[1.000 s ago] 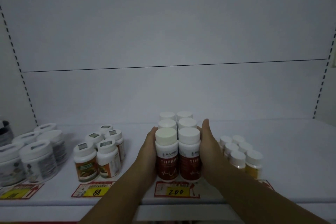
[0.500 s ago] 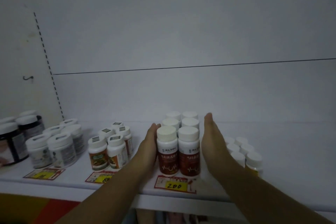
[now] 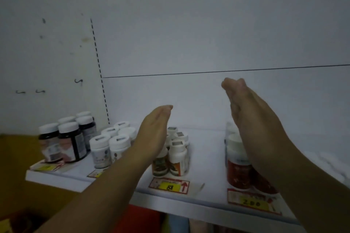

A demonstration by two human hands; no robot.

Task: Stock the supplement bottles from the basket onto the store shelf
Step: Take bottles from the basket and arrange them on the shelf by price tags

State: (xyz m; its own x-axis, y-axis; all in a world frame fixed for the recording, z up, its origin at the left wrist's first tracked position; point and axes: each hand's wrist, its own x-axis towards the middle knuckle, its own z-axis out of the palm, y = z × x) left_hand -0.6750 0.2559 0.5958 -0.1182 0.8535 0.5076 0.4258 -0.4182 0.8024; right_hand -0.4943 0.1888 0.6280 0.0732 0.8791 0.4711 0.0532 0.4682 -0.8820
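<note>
Our left hand and right hand hover empty above the white shelf, fingers straight, pressed together, holding nothing. The red-labelled supplement bottles stand at four o'clock, partly behind our right wrist.

Head view, the only one we have: worn on the person's head, wide-angle, so straight lines bow toward the edges. We look forward and slightly down, close to the store shelf, whose front edge runs tilted, lower at right. The white back panel fills the upper half of the frame. Both forearms enter from the bottom edge; the left hand sits near centre and the right hand right of centre, both near the lens and blurred. The shelf's left end falls within the frame; its right end is cut off. With no second view, we note no shared area.
</note>
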